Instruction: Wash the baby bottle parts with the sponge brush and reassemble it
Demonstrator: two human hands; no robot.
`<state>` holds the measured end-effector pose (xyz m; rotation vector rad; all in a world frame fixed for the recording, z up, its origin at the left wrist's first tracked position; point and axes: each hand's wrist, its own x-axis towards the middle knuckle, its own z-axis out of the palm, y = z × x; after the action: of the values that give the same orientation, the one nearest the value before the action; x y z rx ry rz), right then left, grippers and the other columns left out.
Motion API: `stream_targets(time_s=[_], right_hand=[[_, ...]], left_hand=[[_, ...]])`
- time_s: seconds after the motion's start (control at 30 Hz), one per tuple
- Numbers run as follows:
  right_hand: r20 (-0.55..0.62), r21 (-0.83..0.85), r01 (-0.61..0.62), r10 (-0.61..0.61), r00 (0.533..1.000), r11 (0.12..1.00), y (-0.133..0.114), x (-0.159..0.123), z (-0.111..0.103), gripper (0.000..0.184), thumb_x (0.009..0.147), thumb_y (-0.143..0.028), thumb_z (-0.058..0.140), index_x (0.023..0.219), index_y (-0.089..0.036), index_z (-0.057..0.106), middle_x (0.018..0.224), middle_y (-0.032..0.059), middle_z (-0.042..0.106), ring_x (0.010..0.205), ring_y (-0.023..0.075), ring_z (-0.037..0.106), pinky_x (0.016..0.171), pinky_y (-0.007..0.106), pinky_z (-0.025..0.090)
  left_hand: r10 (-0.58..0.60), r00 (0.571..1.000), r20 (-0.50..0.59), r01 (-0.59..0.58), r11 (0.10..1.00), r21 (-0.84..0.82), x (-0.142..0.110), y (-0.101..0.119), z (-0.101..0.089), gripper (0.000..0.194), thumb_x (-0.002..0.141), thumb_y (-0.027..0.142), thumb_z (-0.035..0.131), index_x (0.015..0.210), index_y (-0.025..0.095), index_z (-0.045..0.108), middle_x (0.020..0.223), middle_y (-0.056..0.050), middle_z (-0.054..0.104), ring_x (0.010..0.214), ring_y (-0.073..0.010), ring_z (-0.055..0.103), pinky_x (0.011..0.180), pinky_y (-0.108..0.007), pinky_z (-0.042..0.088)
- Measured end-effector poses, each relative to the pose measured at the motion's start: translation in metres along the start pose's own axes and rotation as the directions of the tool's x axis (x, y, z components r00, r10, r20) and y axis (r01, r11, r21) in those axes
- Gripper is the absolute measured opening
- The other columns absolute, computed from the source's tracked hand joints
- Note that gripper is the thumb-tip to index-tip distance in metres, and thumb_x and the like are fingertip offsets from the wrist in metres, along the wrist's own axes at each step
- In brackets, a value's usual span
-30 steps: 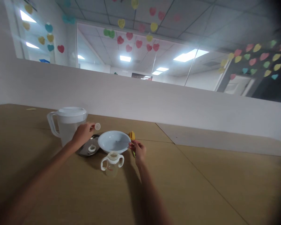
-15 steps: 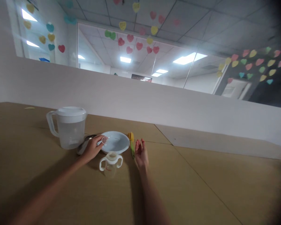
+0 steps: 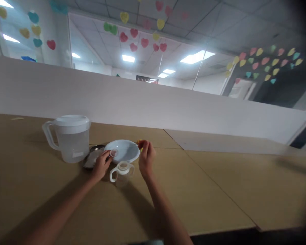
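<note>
Cap point(image 3: 114, 153) in L hand point(image 3: 101, 166), nr bowl point(image 3: 129, 150)

Yellow item point(image 3: 138, 141) mostly hidden behind right hand point(image 3: 147, 157)

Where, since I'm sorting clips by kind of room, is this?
Probably an office or classroom: bright ceiling lights, heart shapes on a long window, and a broad brown table.

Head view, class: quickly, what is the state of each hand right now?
Left hand: closed, pinching a small round clear plastic piece.
Right hand: fingers curled beside the round pale-blue bowl; whether it grips anything cannot be told.
</note>
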<state>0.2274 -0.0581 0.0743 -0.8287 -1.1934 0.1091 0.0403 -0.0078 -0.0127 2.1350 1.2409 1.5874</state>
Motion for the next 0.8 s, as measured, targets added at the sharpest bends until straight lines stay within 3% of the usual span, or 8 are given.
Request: stream_targets(time_s=[0.07, 0.1, 0.17, 0.27, 0.33, 0.47, 0.63, 0.8], right_hand=[[0.046, -0.113, 0.328, -0.325, 0.945, 0.938, -0.012, -0.010, 0.004, 0.041, 0.099, -0.038, 0.029, 0.078, -0.018, 0.057, 0.068, 0.0028, 0.063, 0.061, 0.0114, 0.058, 0.059, 0.024, 0.045], [0.087, -0.119, 0.501, -0.494, 0.865, 0.857, -0.015, -0.015, 0.006, 0.039, 0.100, -0.034, 0.028, 0.079, -0.018, 0.057, 0.070, 0.0036, 0.064, 0.064, 0.0118, 0.059, 0.060, 0.025, 0.045], [0.181, -0.063, 0.785, -0.766, 0.616, 0.616, -0.019, -0.026, 0.007, 0.034, 0.100, -0.030, 0.030, 0.080, -0.019, 0.055, 0.073, 0.0050, 0.065, 0.065, 0.0126, 0.059, 0.058, 0.025, 0.043], [0.339, 0.024, 0.948, -0.895, 0.291, 0.317, -0.015, -0.041, 0.009, 0.029, 0.098, -0.033, 0.040, 0.076, -0.020, 0.054, 0.069, 0.0043, 0.063, 0.059, 0.0128, 0.054, 0.052, 0.025, 0.039], [0.416, 0.059, 0.967, -0.887, 0.201, 0.246, -0.010, -0.050, 0.010, 0.028, 0.095, -0.038, 0.047, 0.075, -0.020, 0.054, 0.066, 0.0028, 0.060, 0.057, 0.0123, 0.050, 0.050, 0.025, 0.037], [0.484, 0.077, 0.965, -0.856, 0.184, 0.251, -0.005, -0.064, 0.014, 0.029, 0.094, -0.041, 0.049, 0.075, -0.020, 0.056, 0.065, 0.0013, 0.057, 0.056, 0.0114, 0.047, 0.051, 0.025, 0.036], [0.483, 0.102, 0.953, -0.852, 0.202, 0.284, -0.007, -0.069, 0.017, 0.029, 0.094, -0.037, 0.050, 0.074, -0.018, 0.056, 0.064, 0.0005, 0.056, 0.056, 0.0104, 0.048, 0.052, 0.024, 0.036], [0.604, 0.057, 0.936, -0.758, 0.245, 0.348, -0.002, -0.070, 0.015, 0.025, 0.094, -0.035, 0.053, 0.075, -0.018, 0.056, 0.065, 0.0009, 0.058, 0.058, 0.0113, 0.052, 0.055, 0.025, 0.038]], left_hand=[[-0.022, 1.000, 0.001, 0.022, 1.000, -0.006, -0.001, 0.000, 0.001, 0.026, 0.087, 0.033, 0.046, 0.095, 0.018, 0.065, 0.102, -0.009, 0.070, 0.098, -0.0220, 0.064, 0.089, -0.034, 0.049], [-0.028, 1.000, 0.004, 0.028, 1.000, -0.007, -0.001, 0.001, 0.001, 0.027, 0.087, 0.034, 0.045, 0.095, 0.018, 0.065, 0.103, -0.009, 0.070, 0.099, -0.0219, 0.063, 0.090, -0.034, 0.049], [-0.031, 1.000, -0.004, 0.031, 0.999, -0.010, -0.002, 0.004, 0.002, 0.029, 0.088, 0.035, 0.042, 0.096, 0.018, 0.065, 0.104, -0.008, 0.070, 0.100, -0.0215, 0.063, 0.091, -0.034, 0.048], [-0.031, 0.998, -0.046, 0.031, 0.999, -0.012, -0.004, 0.009, 0.003, 0.028, 0.089, 0.035, 0.042, 0.094, 0.018, 0.064, 0.099, -0.008, 0.070, 0.095, -0.0212, 0.064, 0.087, -0.033, 0.050], [-0.027, 0.997, -0.066, 0.026, 1.000, -0.013, -0.005, 0.011, 0.004, 0.028, 0.089, 0.035, 0.042, 0.092, 0.018, 0.064, 0.096, -0.008, 0.070, 0.091, -0.0211, 0.065, 0.084, -0.032, 0.051], [-0.018, 0.996, -0.084, 0.016, 1.000, -0.024, -0.006, 0.009, 0.006, 0.032, 0.089, 0.036, 0.040, 0.095, 0.017, 0.065, 0.099, -0.008, 0.070, 0.093, -0.0215, 0.065, 0.085, -0.031, 0.051], [-0.066, 0.994, -0.082, 0.061, 0.996, -0.065, -0.007, 0.007, 0.006, 0.030, 0.088, 0.036, 0.043, 0.096, 0.018, 0.065, 0.102, -0.008, 0.070, 0.096, -0.0210, 0.064, 0.089, -0.032, 0.051], [-0.068, 0.995, -0.078, 0.061, 0.994, -0.092, -0.008, 0.012, 0.004, 0.026, 0.087, 0.032, 0.044, 0.096, 0.018, 0.064, 0.103, -0.008, 0.070, 0.098, -0.0217, 0.063, 0.093, -0.034, 0.050]])
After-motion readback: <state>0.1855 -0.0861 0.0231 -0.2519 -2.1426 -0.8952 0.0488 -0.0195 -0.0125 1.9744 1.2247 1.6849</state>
